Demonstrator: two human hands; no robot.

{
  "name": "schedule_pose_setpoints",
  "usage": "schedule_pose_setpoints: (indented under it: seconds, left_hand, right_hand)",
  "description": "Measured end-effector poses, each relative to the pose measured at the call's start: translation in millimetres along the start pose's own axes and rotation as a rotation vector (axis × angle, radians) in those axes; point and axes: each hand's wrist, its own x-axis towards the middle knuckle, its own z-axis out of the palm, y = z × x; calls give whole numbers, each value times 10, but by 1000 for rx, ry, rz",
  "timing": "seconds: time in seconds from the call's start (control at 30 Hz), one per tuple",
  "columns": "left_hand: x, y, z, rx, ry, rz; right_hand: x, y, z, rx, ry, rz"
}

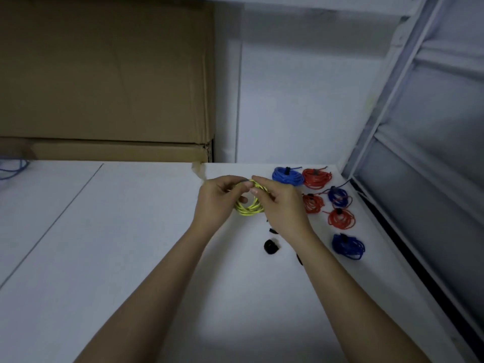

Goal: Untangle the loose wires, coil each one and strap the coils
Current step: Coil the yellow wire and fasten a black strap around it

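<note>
White table: left hand, right hand both pinching yellow coil

A cardboard box stands behind the white table, perhaps touching.

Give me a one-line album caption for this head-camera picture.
Both hands, left hand and right hand, hold a yellow wire coil beside strapped coils.

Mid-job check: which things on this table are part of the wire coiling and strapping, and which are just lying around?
Job:
- yellow coil, held in left hand and right hand
- black strap roll
- strapped blue coils and red coils

Lying about:
- cardboard box
- loose blue cable, far left
</note>
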Motion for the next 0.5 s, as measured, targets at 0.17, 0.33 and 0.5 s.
schedule_pose_setpoints:
  seconds: [0.17,0.33,0.5]
  left_hand:
    - [395,-158,-31,318,-9,-65]
    - [477,-403,-228,548,31,-141]
    - [495,-475,-356,553,48,-118]
  right_hand:
    - [641,261,-24,-160,-23,72]
    - [1013,530,123,-482,-287,120]
    - [1046,575,134,-702,-245,-3]
